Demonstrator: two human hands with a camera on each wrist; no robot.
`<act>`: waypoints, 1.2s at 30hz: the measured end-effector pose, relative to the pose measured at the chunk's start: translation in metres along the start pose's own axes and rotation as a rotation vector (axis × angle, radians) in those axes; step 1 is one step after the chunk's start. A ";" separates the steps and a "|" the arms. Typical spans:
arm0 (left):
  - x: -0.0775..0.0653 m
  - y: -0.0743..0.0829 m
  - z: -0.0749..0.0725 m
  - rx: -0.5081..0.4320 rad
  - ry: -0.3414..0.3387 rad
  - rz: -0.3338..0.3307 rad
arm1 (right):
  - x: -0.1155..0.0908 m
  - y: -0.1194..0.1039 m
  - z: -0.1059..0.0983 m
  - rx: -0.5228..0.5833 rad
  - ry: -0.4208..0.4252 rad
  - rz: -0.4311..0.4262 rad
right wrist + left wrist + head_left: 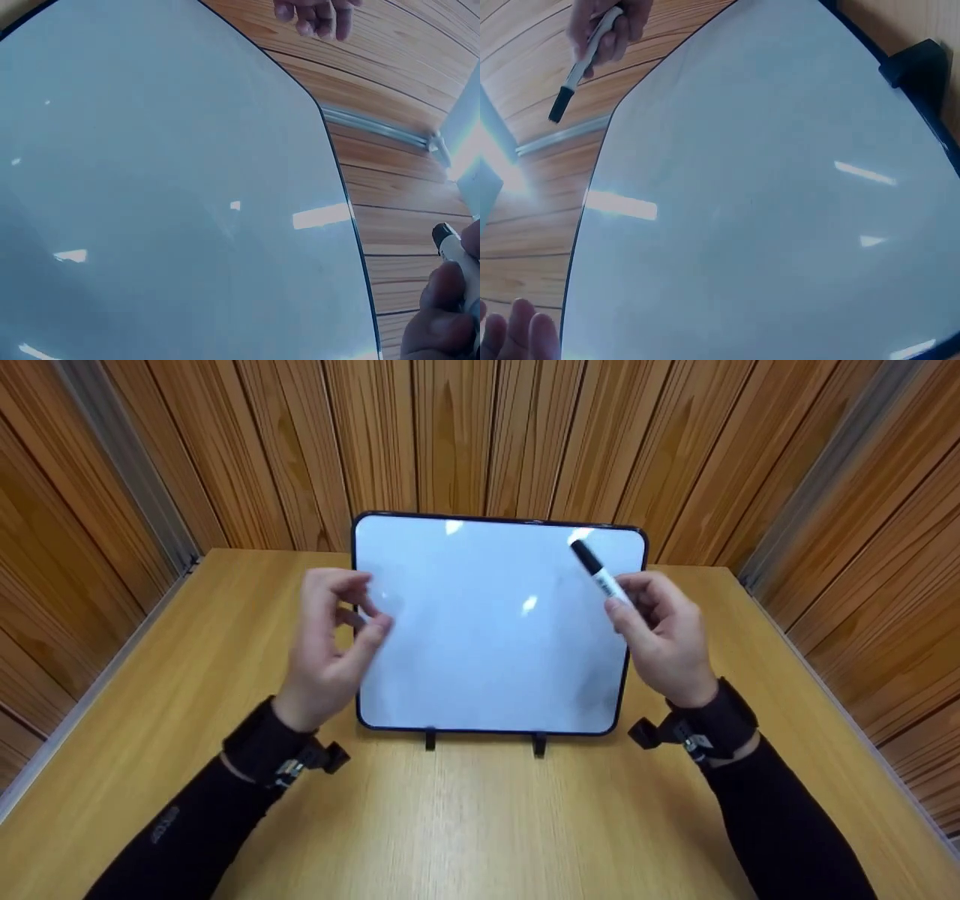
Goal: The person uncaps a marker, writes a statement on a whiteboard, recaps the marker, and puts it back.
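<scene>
A white marker with a black cap [587, 557] is pinched between the thumb and fingers of my right hand [667, 641], its capped end tilted up and to the left. Behind it stands a whiteboard [487, 652] with a thin black frame, its surface blank apart from light reflections and faint smudges. My left hand [334, 645] is raised in front of the board's left edge, fingers loosely bent and holding nothing. The left wrist view shows the capped marker [581, 64] in the right hand past the board's edge. In the right wrist view the marker [457, 259] is partly cut off.
Two small black feet [430, 739] hold the board up on the wooden table [480, 817]. Wood-panelled walls [450, 435] close in the back and both sides. Each wrist wears a black strap [259, 742] with a small camera.
</scene>
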State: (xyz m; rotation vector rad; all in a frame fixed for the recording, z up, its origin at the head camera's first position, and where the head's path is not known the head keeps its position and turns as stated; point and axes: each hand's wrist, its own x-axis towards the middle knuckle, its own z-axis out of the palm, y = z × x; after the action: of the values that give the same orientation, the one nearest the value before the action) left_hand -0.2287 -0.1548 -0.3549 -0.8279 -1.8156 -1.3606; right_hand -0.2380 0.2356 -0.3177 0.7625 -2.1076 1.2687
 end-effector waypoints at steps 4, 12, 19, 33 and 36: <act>0.002 0.007 0.019 0.074 -0.142 0.060 | -0.007 0.000 0.015 0.029 -0.113 -0.058; 0.003 0.013 0.041 0.204 -0.336 0.060 | -0.020 0.003 0.042 0.069 -0.289 -0.126; -0.006 0.013 0.055 0.222 -0.506 -0.012 | -0.029 0.005 0.056 0.118 -0.418 -0.174; -0.023 0.011 0.072 0.192 -0.683 0.127 | -0.036 0.005 0.067 0.131 -0.522 -0.304; -0.026 0.011 0.073 0.241 -0.691 0.171 | -0.037 0.006 0.069 0.126 -0.536 -0.310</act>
State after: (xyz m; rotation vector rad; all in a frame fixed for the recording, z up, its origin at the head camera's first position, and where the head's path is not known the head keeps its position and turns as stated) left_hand -0.2178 -0.0831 -0.3850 -1.3961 -2.2915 -0.7630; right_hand -0.2286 0.1824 -0.3740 1.5611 -2.1943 1.1177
